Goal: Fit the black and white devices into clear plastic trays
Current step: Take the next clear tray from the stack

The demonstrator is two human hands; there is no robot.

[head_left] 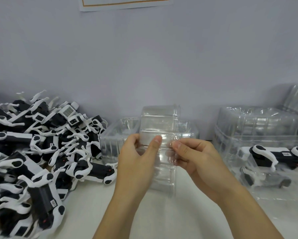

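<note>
My left hand (pixel 138 157) and my right hand (pixel 193 157) both hold one clear plastic tray (pixel 159 133) up in front of me, above the white table (pixel 170 221). The left thumb lies across the tray's near face with the fingers curled round its left edge; the right thumb and fingers pinch its right edge. The tray stands on end, its upper part rising past my fingertips and its lower part hanging down between my wrists. It holds no device.

Just behind the tray, beyond my knuckles, more empty clear trays (pixel 113 135) stand against the pale wall (pixel 144 57), partly hidden by the one I hold. Because the plastic is see-through, I cannot tell exactly where one tray ends and the next begins.

Off to the left of my left hand, a big heap of black and white devices (pixel 41 144) covers the table, tangled together. The nearest of them lies close to my left wrist.

To the right of my right hand is a filled tray (pixel 265 163) with a black and white device lying inside it. Beyond that, further right and back, a stack of clear trays (pixel 258 119) rises against the wall.

High above my hands, a sheet of paper (pixel 126 4) with an orange border hangs on the wall.
</note>
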